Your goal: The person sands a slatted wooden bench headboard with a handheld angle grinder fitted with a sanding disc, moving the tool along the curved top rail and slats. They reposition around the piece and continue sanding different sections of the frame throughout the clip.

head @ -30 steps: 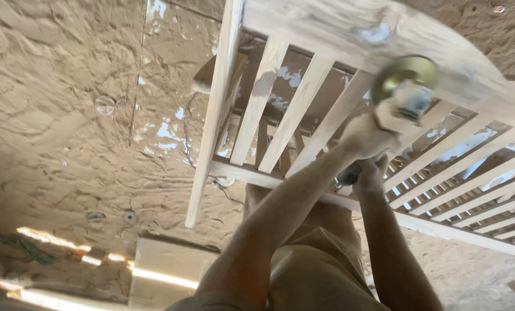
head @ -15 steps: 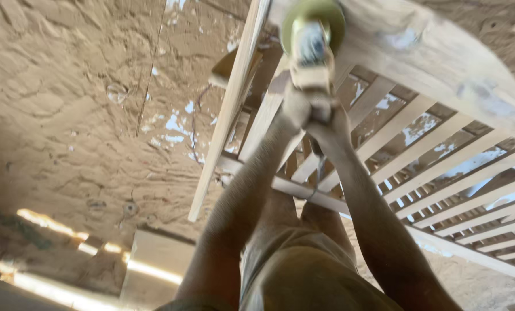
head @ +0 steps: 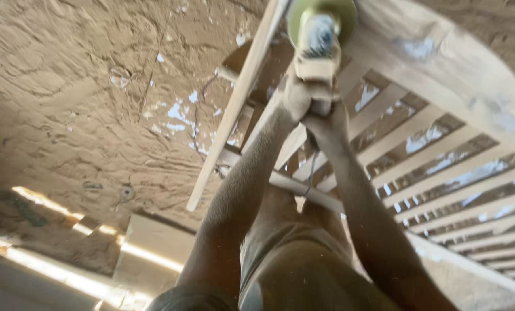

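Note:
Both my hands grip a handheld power sander [head: 319, 35] with a round yellow-green disc, held against the upper left corner of a bare wooden slatted frame [head: 441, 75]. My left hand [head: 295, 95] wraps the tool's body from the left. My right hand [head: 328, 118] clasps it just below, and the two hands touch. The frame has a curved top rail, several slats [head: 418, 124] and a straight side post [head: 237, 103]. A thin cord [head: 310, 170] hangs down from the tool between my forearms. My dusty legs and shorts [head: 303, 270] fill the bottom of the view.
The floor [head: 67, 86] is covered in thick sawdust with a few bare blue-white patches [head: 177, 112]. A pale wooden board [head: 154, 242] lies at the lower left beside bright strips of sunlight. More slats [head: 482, 230] run off to the right.
The sander has travelled from the right part of the curved top rail leftwards to the frame's corner. Both hands moved with it and now sit close together.

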